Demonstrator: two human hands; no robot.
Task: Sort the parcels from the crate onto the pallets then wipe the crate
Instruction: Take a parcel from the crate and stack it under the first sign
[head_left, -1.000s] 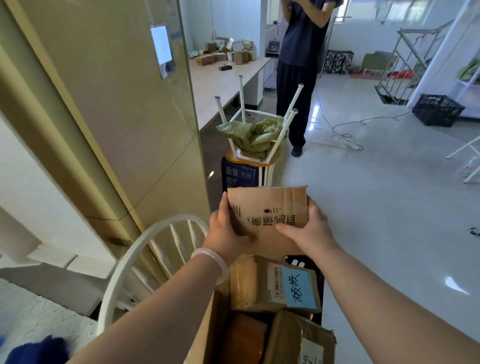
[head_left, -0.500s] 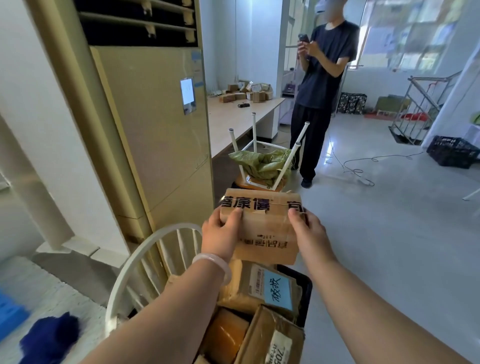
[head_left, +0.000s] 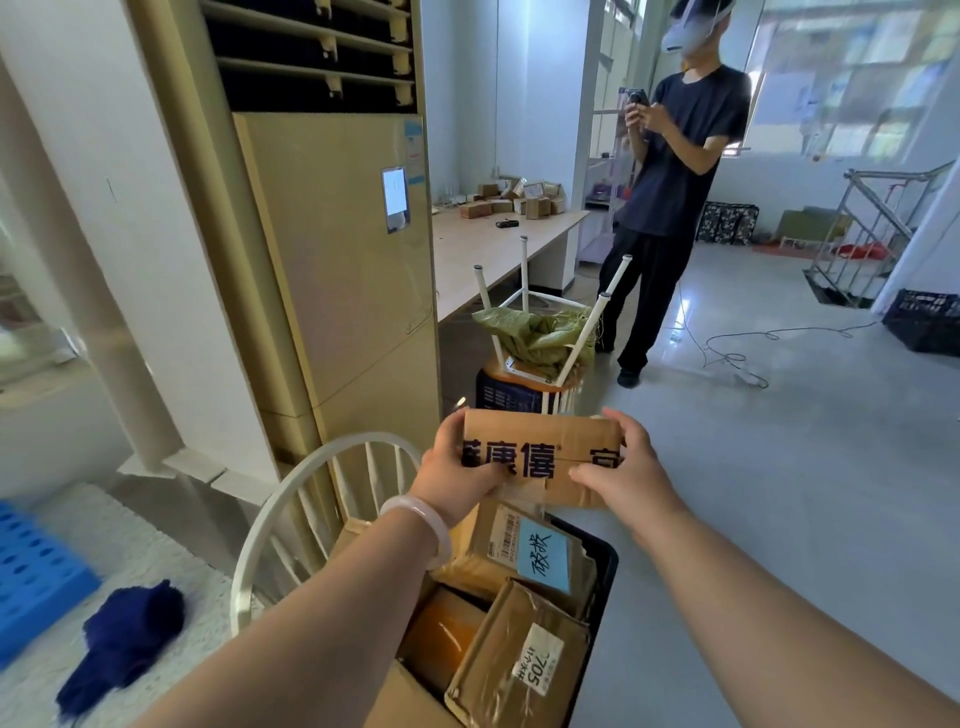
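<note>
The left hand (head_left: 457, 480) and the right hand (head_left: 626, 480) grasp a box (head_left: 540, 436) above the crate (head_left: 605, 564). The grey floor (head_left: 779, 493) shines

One held parcel (head_left: 540, 457) sits in two hands, left hand (head_left: 462, 478) and right hand (head_left: 621, 475). Three more show in one black crate (head_left: 605, 564): blue-label parcel (head_left: 540, 556), 705 parcel (head_left: 519, 660), orange-taped parcel (head_left: 441, 629). One far crate (head_left: 924, 322), one blue pallet (head_left: 31, 571), one cloth (head_left: 130, 634), one chair (head_left: 240, 603), one upturned stool (head_left: 511, 370), one standing person (head_left: 675, 182).

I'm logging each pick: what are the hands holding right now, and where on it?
A cardboard box, held above the crate: left hand grips its left end, right hand its right end.
</note>
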